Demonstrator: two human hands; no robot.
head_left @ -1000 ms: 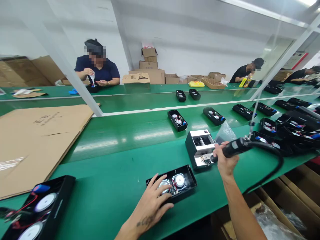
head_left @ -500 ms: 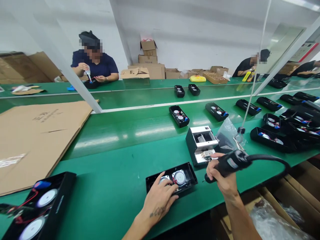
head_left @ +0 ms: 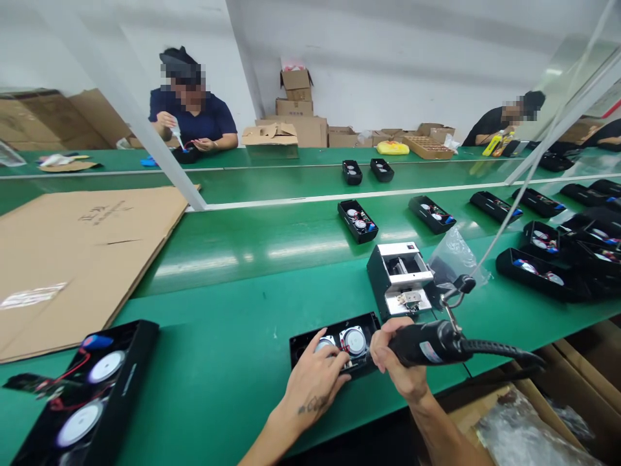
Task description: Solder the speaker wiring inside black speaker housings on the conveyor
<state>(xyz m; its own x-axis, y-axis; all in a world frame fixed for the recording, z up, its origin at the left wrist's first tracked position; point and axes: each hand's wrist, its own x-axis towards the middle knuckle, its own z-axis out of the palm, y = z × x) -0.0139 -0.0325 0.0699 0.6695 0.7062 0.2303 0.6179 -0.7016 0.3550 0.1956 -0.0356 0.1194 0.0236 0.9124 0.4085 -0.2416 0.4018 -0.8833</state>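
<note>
An open black speaker housing (head_left: 301, 343) lies on the green bench in front of me. Two round white speakers (head_left: 354, 341) and red wires are inside it. My left hand (head_left: 317, 378) reaches over the near wall and grips the housing, its bent fingertips down among the wires. My right hand (head_left: 400, 369) is wrapped around a black electric screwdriver (head_left: 429, 343), held at a slant by the housing's right end. The screwdriver's tip is hidden behind my fingers. Just behind stands a black and silver screw feeder (head_left: 402, 275).
Another open speaker housing (head_left: 123, 395) lies at the near left, beside flat cardboard (head_left: 82, 252). More housings (head_left: 538, 275) crowd the right. A hanging cord (head_left: 538, 168) meets the screwdriver's hook. Open cartons (head_left: 557, 382) stand below the bench edge. Co-workers (head_left: 194, 120) sit across the line.
My right hand has brought the screwdriver left and down, from the screw feeder to the right end of the housing. My left hand stays on the housing. The camera view has shifted slightly.
</note>
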